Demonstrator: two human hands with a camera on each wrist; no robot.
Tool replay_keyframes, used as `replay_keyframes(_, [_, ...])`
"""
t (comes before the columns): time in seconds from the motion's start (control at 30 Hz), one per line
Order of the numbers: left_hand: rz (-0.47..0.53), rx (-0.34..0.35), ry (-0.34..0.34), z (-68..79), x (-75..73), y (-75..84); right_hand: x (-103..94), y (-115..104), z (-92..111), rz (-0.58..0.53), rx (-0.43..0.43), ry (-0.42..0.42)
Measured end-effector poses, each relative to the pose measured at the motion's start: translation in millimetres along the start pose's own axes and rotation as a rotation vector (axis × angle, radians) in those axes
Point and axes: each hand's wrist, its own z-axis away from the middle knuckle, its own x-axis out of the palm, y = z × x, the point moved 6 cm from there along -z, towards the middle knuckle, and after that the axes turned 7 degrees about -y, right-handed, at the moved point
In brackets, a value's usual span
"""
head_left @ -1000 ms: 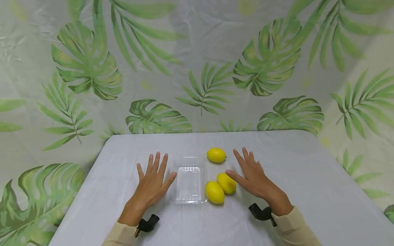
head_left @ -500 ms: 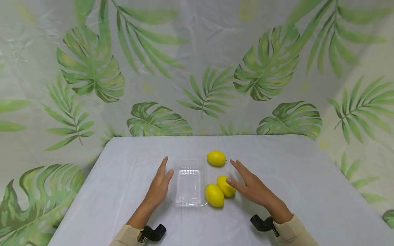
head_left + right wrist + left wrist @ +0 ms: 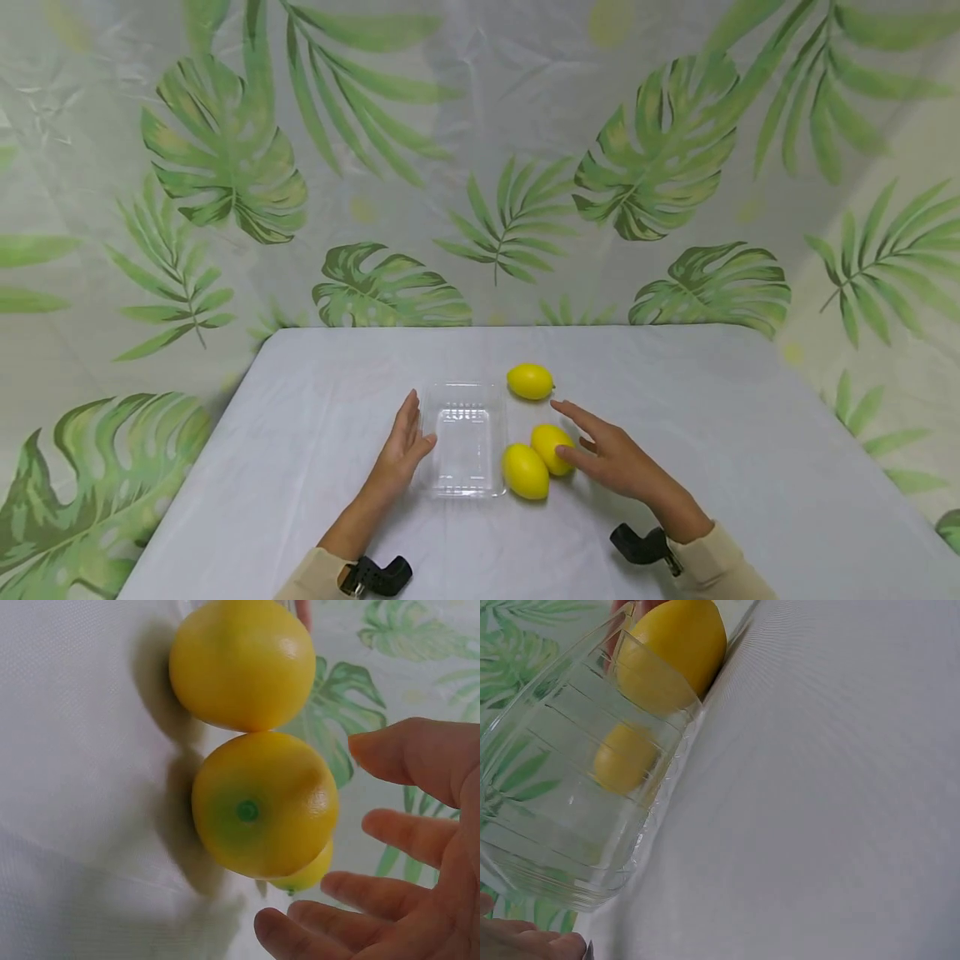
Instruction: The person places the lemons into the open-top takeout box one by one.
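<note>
A clear plastic container sits on the table, its ribbed wall close up in the left wrist view. My left hand is at its left edge, fingers straight and thumb over the near-left rim. To the container's right, two yellow lemons touch: the nearer lemon and one behind it. Another lemon lies farther back. My right hand hovers beside the pair, thumb overlapping the right-hand lemon in the head view. In the right wrist view its fingers are spread around no object, beside the lemon.
A white cloth covers the table. Behind it hangs a leaf-patterned sheet. Black wrist cameras sit at both sleeves.
My left hand has turned edge-on and moved right, up to the container's side. The right hand has lowered slightly toward the paired lemons, its fingers bending a little. Container and lemons stay put.
</note>
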Motion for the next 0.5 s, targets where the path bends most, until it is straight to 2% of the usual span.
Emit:
replay_keyframes(0.23, [0.001,0.043,-0.035,0.7,2.9,-2.7,4.5,0.3,-0.5,0.001,-0.034,-0.042])
replay_keyframes(0.5, [-0.033,-0.010,-0.064,4.8,8.0,-6.5,9.2,2.3,-1.3,-0.016,-0.056,-0.067])
